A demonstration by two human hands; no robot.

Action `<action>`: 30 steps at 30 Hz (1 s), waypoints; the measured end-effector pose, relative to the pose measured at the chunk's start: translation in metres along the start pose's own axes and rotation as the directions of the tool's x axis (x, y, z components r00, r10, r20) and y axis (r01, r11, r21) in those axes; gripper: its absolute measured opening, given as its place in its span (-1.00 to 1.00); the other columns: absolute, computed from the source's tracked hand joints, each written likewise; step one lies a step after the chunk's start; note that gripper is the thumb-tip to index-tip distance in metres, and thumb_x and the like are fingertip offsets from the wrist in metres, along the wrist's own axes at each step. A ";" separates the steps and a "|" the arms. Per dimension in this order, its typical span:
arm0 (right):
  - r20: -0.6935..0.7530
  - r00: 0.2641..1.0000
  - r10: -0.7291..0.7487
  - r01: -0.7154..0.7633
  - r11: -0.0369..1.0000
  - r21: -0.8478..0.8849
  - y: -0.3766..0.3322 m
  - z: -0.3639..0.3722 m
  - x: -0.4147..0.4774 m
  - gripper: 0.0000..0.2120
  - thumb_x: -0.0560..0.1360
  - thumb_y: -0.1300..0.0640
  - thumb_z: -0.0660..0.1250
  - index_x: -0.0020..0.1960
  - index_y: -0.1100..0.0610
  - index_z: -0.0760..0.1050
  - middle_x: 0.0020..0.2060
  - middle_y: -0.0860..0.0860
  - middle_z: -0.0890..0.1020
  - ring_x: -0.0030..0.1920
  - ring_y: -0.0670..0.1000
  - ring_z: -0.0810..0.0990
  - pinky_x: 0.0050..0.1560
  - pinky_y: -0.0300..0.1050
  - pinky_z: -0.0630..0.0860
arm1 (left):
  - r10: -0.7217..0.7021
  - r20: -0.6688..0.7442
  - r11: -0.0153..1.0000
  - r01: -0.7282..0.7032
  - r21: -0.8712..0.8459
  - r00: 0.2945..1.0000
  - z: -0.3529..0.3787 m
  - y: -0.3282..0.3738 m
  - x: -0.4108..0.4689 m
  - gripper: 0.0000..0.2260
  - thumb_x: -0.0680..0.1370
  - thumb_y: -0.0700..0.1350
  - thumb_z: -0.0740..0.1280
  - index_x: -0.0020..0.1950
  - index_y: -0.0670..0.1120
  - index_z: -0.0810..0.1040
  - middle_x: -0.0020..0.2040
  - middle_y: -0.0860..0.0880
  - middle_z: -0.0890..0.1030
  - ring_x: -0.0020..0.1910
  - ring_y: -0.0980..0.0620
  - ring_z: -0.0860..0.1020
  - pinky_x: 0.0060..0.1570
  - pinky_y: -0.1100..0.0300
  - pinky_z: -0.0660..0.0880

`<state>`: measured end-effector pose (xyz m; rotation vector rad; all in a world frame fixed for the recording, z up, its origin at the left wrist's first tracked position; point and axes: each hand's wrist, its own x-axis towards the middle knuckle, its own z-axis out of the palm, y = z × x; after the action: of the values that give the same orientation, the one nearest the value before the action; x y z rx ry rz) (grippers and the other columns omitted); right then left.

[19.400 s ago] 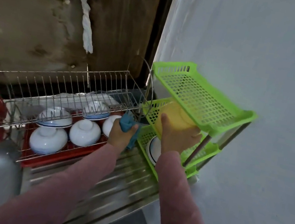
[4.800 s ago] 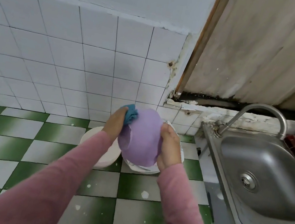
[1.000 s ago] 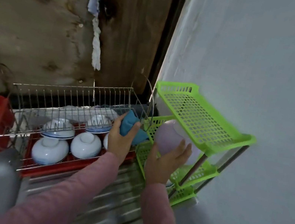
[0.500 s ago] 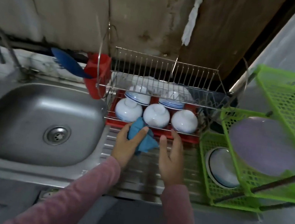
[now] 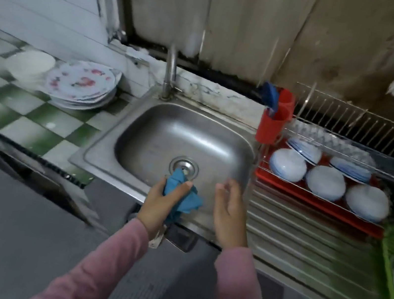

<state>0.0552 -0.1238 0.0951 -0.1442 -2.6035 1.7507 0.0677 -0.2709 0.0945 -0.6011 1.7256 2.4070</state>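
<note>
blue cloth (image 5: 182,195) stays clamped in the fingers of the left hand (image 5: 158,205). the right hand (image 5: 229,215), purple bowl shelved, hangs with fingers apart, probably free for the flowered plates (image 5: 81,84).

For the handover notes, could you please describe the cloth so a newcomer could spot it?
Start at the steel sink; over its near rim are two hands. The cloth is bunched in the left hand, and it is the only teal-blue fabric there; the right hand is empty.
</note>
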 end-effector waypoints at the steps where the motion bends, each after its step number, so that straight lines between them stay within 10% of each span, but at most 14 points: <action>1: 0.034 0.999 -0.018 0.018 1.000 -0.017 -0.008 0.024 -0.003 -0.65 0.65 -0.10 0.15 0.38 0.01 0.36 0.27 -0.10 0.47 0.25 -0.18 0.45 0.31 -0.31 0.34 | 0.005 -0.012 1.000 -0.006 -0.010 1.000 -0.023 0.006 -0.001 -0.70 0.48 -0.07 0.48 0.13 -0.16 0.55 -0.02 -0.19 0.68 -0.17 -0.04 0.66 -0.29 0.13 0.56; 16: 0.454 0.891 -0.027 0.027 1.000 0.007 -0.105 0.305 -0.018 -0.79 0.67 -0.05 0.13 0.28 -0.07 0.34 0.25 -0.09 0.47 0.26 -0.09 0.45 0.20 -0.22 0.32 | 0.152 -0.417 0.980 -0.191 -0.052 0.896 -0.312 0.074 -0.001 -0.67 0.52 -0.19 0.43 0.26 -0.10 0.49 0.07 -0.13 0.65 -0.14 0.07 0.65 -0.19 0.16 0.59; 30: 0.499 0.866 0.019 -0.007 1.000 -0.026 -0.166 0.510 0.107 -0.54 0.63 -0.10 0.23 0.47 0.03 0.28 0.35 -0.04 0.43 0.35 -0.04 0.39 0.29 -0.14 0.30 | 0.174 -0.537 0.973 -0.228 -0.036 0.825 -0.482 0.173 0.150 -0.66 0.52 -0.20 0.43 0.27 -0.12 0.47 0.06 -0.13 0.64 -0.18 0.07 0.64 -0.28 0.19 0.58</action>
<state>-0.0905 -0.6492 0.0496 0.3458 -2.9614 1.9848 -0.0057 -0.7983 0.0593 -1.2668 1.9512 2.6575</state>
